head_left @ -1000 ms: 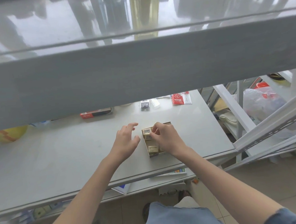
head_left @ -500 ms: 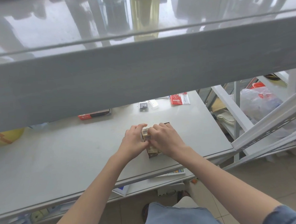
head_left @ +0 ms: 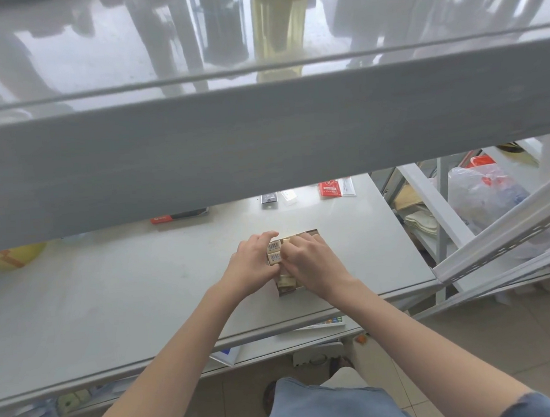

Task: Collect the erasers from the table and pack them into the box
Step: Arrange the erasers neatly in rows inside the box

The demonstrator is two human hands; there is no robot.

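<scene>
Grey table (head_left: 119, 299) under a glossy grey shelf (head_left: 263, 138), white metal racking (head_left: 492, 238) off to the right, beige tiled floor (head_left: 513, 339) below, soft daylight everywhere.

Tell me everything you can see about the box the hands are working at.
The box is a small, shallow brown tray that looks like cardboard, open at the top, lying flat on the grey table near its front edge. Only its near end and far rim show; the rest is hidden. Inside sit small beige erasers with barcode labels, packed close together. The left hand curls against its left side and the right hand covers its right part, fingers bent over the erasers.
</scene>
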